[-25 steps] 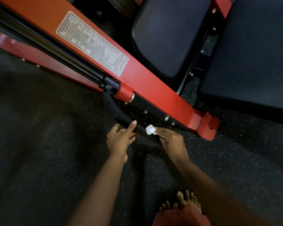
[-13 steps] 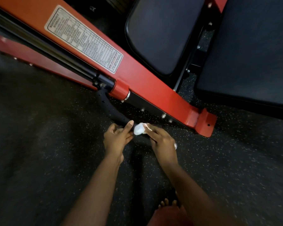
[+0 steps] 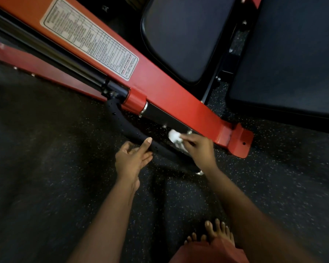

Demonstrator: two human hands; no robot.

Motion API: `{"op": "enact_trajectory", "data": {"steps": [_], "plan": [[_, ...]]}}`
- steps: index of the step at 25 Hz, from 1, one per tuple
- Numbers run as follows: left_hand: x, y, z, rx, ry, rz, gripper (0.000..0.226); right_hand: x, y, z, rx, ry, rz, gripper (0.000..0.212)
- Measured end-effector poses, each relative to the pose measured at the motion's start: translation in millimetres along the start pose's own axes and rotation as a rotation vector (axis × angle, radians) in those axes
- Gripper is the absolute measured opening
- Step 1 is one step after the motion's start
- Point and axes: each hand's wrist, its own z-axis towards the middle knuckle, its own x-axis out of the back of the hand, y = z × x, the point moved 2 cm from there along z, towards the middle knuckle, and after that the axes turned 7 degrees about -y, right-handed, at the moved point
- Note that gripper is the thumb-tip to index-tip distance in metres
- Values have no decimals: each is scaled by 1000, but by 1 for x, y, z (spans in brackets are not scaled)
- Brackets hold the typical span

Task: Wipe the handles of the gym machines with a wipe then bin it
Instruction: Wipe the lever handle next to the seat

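Right hand [image 3: 199, 149] pinches crumpled white wipe [image 3: 174, 136] against black handle [image 3: 120, 122], near handle's free end. Left hand [image 3: 131, 160] loosely open, empty, thumb resting mid-handle. Judgement: wiping underway on this handle; binning still pending, no bin visible.

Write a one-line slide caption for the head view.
Right hand holds a crumpled white wipe against the black handle; left hand touches it with the thumb, beside the red frame.
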Motion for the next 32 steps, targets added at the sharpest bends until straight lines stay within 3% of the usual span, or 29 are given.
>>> {"op": "enact_trajectory", "data": {"steps": [4,6,8,13,18,25,29,32], "plan": [[2,-1,-1,-35,25,37,45,-27,-68,80,-75,-530,195,28],[5,2,-3,-67,116,19,50,-41,-85,89,-33,-668,189,30],[6,7,-5,-91,182,-45,49,-49,-87,86,27,-703,195,29],[2,8,-10,-78,216,-132,37,-33,-48,67,-23,-581,199,24],[0,7,-12,-75,197,-143,33,1,0,27,-93,-494,-62,22],[-2,-1,-10,-122,238,-73,49,-24,-48,-6,284,-60,-93,33],[-10,-15,-21,-291,270,111,66,-15,5,-53,72,100,-276,34],[-19,-32,-24,-293,201,73,74,-6,39,-67,-37,96,-392,33]]}}
